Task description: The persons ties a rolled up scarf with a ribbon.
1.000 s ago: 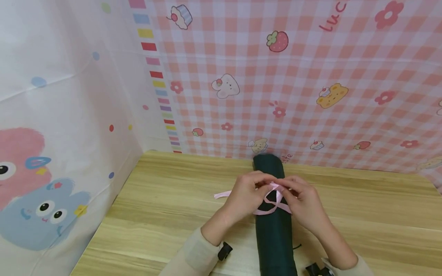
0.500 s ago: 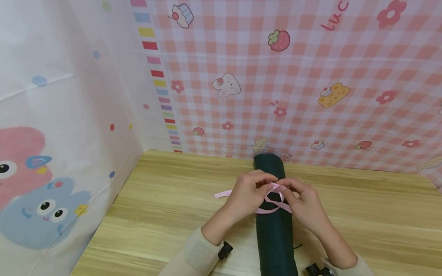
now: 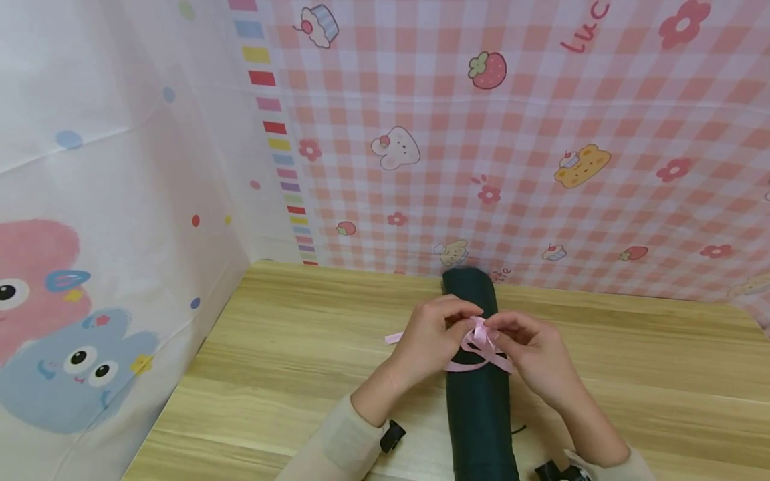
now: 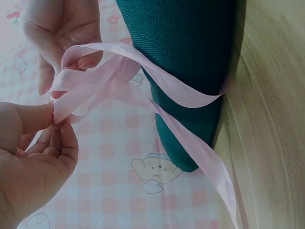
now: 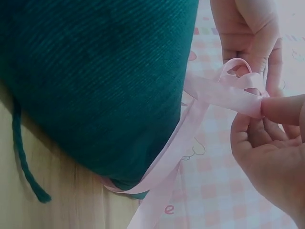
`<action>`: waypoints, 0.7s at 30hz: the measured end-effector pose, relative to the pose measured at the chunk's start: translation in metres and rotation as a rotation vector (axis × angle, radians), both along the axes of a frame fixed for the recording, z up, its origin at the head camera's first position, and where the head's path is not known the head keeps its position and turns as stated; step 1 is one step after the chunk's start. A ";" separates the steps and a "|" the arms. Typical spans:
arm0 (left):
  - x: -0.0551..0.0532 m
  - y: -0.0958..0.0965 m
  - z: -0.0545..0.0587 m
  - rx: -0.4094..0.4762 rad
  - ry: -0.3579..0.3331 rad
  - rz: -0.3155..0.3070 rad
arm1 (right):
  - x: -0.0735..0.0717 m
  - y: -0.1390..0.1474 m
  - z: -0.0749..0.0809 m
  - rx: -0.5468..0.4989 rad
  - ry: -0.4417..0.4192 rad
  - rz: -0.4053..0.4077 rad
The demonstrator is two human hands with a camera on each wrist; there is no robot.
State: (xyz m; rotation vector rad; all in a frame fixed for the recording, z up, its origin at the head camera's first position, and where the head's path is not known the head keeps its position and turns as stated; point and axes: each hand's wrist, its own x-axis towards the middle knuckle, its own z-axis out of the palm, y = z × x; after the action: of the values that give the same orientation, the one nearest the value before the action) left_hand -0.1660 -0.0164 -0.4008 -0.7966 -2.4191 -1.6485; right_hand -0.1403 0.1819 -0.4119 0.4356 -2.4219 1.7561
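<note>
Ribbon tail drawn shorter, both hands pinching pink ribbon [image 3: 478, 337] loops, dark green roll [image 3: 481, 414]

light wooden tabletop [image 3: 301, 347] under the hands. behind them hangs a pink-and-white gingham backdrop cloth [image 3: 541, 133] printed with strawberries, bears, flowers. to their left, a white cartoon-animal cloth [image 3: 90, 234]. even soft light.

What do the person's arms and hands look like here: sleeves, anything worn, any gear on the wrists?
Both forearms wear pale beige long sleeves, pushed back so the wrists show. The left hand and right hand are bare: no gloves, and no rings or watch that can be seen. A small black device sits at each wrist, one at the left cuff, one at the right cuff.
</note>
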 end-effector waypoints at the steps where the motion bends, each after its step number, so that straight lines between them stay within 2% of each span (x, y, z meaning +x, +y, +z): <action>1: 0.000 0.000 0.000 -0.003 -0.001 0.001 | 0.000 0.000 0.000 -0.009 0.010 0.010; 9: 0.001 -0.001 0.001 -0.006 -0.005 -0.005 | 0.001 -0.001 -0.004 -0.088 0.121 0.122; 18: 0.001 -0.001 0.001 0.005 -0.010 -0.012 | 0.002 -0.001 -0.004 -0.041 0.098 0.092; 21: 0.001 -0.001 0.001 0.005 -0.008 -0.012 | 0.001 -0.001 -0.004 -0.037 0.115 0.110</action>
State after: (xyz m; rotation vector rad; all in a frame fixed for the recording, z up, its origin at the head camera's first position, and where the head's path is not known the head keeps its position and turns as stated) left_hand -0.1653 -0.0175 -0.3998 -0.8062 -2.4194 -1.6645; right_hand -0.1392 0.1810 -0.4162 0.6579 -2.3242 1.7614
